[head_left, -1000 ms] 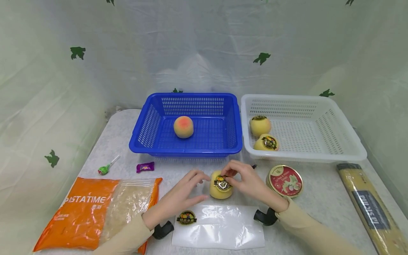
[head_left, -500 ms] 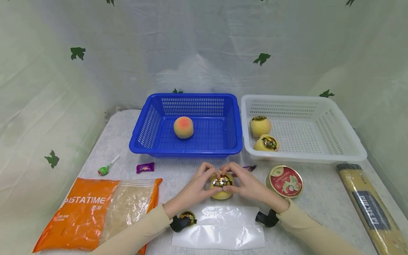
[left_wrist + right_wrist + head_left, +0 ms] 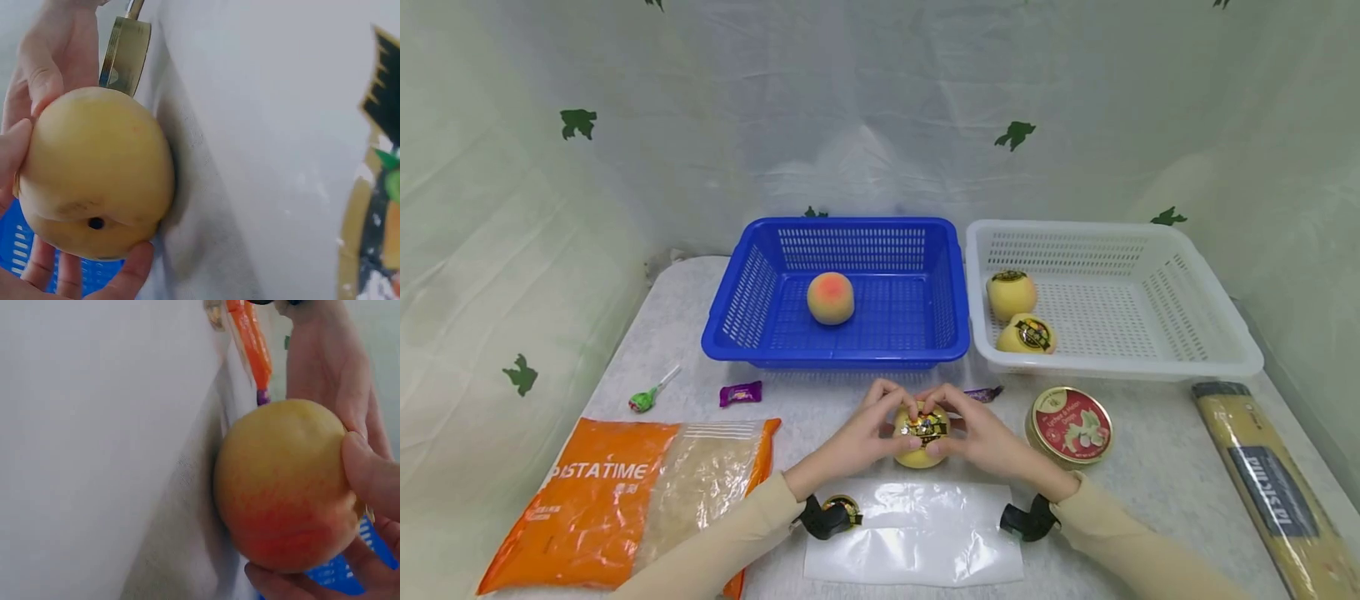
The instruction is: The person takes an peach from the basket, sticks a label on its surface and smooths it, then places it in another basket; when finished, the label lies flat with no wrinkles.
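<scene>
A yellow peach (image 3: 913,459) with a black-and-gold sticker (image 3: 927,428) on its near upper side sits on the table behind a white sticker sheet (image 3: 917,546). My left hand (image 3: 856,437) holds the peach from the left, and my right hand (image 3: 983,437) holds it from the right. Both thumbs and index fingertips touch around the sticker. The left wrist view shows the peach's yellow side (image 3: 103,162) with a small dark spot; its red blush (image 3: 281,519) faces the right wrist camera. Another sticker (image 3: 842,505) lies on the sheet, partly hidden by the black wrist mount.
A blue basket (image 3: 838,355) holds one peach (image 3: 831,298); a white basket (image 3: 1120,365) holds two stickered peaches (image 3: 1011,295). Around lie a lollipop (image 3: 642,401), a purple candy (image 3: 741,393), an orange pasta bag (image 3: 595,500), a round candy tin (image 3: 1071,425) and a spaghetti pack (image 3: 1273,492).
My left hand has come rightward onto the peach. My right hand no longer pinches the sticker's edge; both hands now hold the peach with fingertips on the sticker.
</scene>
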{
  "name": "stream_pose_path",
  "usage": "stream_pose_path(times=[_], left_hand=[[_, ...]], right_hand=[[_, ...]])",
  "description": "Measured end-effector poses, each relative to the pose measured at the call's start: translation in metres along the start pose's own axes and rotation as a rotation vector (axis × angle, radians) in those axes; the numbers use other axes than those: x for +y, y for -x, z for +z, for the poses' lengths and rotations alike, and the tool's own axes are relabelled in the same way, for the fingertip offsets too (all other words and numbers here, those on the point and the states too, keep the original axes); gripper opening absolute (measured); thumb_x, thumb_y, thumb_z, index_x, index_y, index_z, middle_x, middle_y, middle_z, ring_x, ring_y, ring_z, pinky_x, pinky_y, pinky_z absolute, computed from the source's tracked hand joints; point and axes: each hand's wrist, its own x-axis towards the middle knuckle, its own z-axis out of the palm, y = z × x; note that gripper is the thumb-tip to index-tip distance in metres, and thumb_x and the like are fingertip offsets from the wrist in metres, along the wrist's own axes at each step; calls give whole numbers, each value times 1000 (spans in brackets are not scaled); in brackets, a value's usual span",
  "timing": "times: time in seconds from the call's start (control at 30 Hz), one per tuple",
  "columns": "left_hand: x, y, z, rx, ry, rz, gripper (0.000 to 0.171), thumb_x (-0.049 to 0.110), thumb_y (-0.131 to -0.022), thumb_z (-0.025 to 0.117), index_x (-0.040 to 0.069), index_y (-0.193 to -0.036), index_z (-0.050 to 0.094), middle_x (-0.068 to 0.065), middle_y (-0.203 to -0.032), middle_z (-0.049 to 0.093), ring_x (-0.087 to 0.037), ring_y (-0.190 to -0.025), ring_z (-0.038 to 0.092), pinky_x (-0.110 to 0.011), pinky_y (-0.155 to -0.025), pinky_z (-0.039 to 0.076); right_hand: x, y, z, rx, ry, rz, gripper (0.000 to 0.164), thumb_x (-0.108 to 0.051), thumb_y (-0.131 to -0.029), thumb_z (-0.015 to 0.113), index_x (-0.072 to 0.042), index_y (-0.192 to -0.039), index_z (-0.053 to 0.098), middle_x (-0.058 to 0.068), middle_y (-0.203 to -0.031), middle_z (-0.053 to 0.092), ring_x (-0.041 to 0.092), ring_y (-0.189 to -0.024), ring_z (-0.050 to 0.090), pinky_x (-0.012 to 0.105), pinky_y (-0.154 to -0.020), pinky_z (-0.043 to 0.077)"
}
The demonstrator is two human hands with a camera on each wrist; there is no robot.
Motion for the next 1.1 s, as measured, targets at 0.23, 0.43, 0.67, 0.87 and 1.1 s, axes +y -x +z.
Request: stream_pose_path(times=[0.23, 0.43, 0.67, 0.87, 1.1], left_hand=[[-5, -2, 0, -6, 73, -9, 20, 21, -81, 67, 19, -94, 51, -4, -107, 33, -18, -105, 37, -34, -80, 46], [-8, -5, 1, -5, 116, 2, 13, 16, -84, 63, 15, -93, 53, -6, -106, 33, -20, -103, 36, -34, -78, 45], [6, -4, -1, 22, 172, -35, 9, 7, -84, 61, 5, -91, 56, -7, -105, 37, -22, -103, 36, -50, -88, 32], [21, -3, -4, 38, 271, -123, 9, 4, -83, 59, -2, -89, 57, -10, -103, 38, -23, -105, 35, -56, -96, 20], [26, -1, -4, 41, 268, -171, 19, 4, -83, 57, 1, -102, 60, -19, -105, 36, -27, -102, 35, -40, -88, 30]], right_hand=[[28, -2, -2, -14, -163, 18, 27, 3, -81, 61, -3, -103, 46, 15, -127, 46, 35, -119, 39, 48, -93, 35], [36, -6, 4, 132, -140, 55, 15, -10, -86, 59, -4, -97, 50, 13, -116, 55, 31, -112, 47, 48, -93, 36], [35, -6, 6, 187, -343, 161, 16, -8, -85, 58, 2, -96, 51, 15, -117, 55, 29, -110, 49, 43, -93, 36], [34, -11, 7, 249, -565, 247, 11, 2, -81, 57, -2, -90, 51, 15, -110, 59, 28, -104, 53, 38, -88, 40], [34, -12, 3, 189, -570, 287, 22, -1, -83, 55, -1, -103, 46, 8, -105, 60, 23, -97, 54, 37, -83, 42]])
